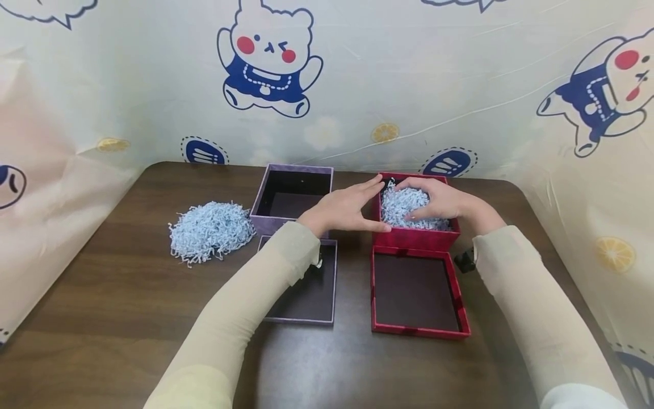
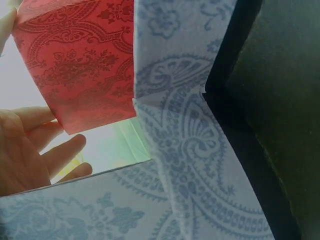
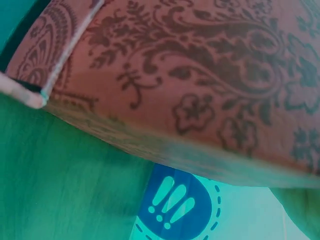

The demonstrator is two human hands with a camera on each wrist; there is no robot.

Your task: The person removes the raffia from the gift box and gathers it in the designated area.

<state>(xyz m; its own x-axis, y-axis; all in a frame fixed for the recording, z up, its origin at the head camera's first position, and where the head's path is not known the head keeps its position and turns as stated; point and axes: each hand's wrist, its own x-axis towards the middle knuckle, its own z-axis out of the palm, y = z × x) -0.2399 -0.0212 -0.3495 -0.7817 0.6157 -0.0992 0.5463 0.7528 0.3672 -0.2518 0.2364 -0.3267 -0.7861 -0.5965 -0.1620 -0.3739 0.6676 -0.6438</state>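
Note:
A red patterned box (image 1: 416, 238) holds pale blue shredded paper (image 1: 403, 205). My left hand (image 1: 343, 210) is at its left side, thumb by the front corner and fingers straight toward the back; the left wrist view shows that hand (image 2: 30, 145) beside the box's red wall (image 2: 82, 65). Over the box my right hand (image 1: 439, 199) reaches down onto the shredded paper, thumb and fingers spread apart, some fingertips hidden. In the right wrist view the red box's outer wall (image 3: 200, 70) fills the upper part.
A purple patterned box (image 1: 291, 201) stands left of the red one. In front lie a purple-edged lid (image 1: 306, 295), partly under my left sleeve, and a red lid (image 1: 416, 292). A pile of blue shredded paper (image 1: 209, 232) sits at the left on the wooden table (image 1: 128, 341).

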